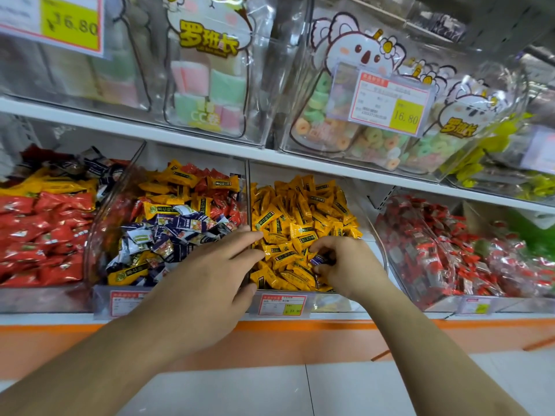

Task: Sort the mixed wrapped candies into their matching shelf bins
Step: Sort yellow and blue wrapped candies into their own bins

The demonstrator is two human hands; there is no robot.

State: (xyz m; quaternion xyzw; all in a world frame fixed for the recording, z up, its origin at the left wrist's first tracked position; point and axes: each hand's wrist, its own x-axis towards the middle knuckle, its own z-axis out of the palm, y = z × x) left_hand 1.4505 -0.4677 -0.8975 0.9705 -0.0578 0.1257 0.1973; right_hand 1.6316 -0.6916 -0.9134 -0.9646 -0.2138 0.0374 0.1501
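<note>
**Hands at the yellow-candy bin**

Right hand (345, 265), mine, sits low in the clear plastic bin of yellow wrapped candies (303, 211), its fingers curled and its thumb and fingertips pinching a small dark purple-and-white wrapped candy (319, 260) among the yellow ones. My left hand (216, 277) lies with fingers straight and loosely spread, holding nothing; its fingertips reach across the clear upright divider (248, 199) and touch the yellow wrappers at the left edge of that bin.

Just left of the divider stands the clear bin of mixed candies (168, 217), where purple-and-white, yellow and red wrappers lie heaped together; my left forearm crosses in front of its lower right corner and covers part of its price label (127, 301). Further left is a heap of red wrapped candies (39, 235). To the right of the yellow bin, a clear bin holds red-and-transparent wrapped candies (444, 250). A red-and-yellow price tag (283, 305) is fixed to the front of the yellow bin, between my two wrists.

On the white shelf (210, 142) above stand clear boxes with cartoon koala stickers: one of pastel pink and green marshmallow blocks (207, 82), another of sugared ring gummies (360, 136) bearing a tag that reads 16.80.

The pinched purple candy lies inside the yellow bin, well right of the mixed bin where its like are piled.
</note>
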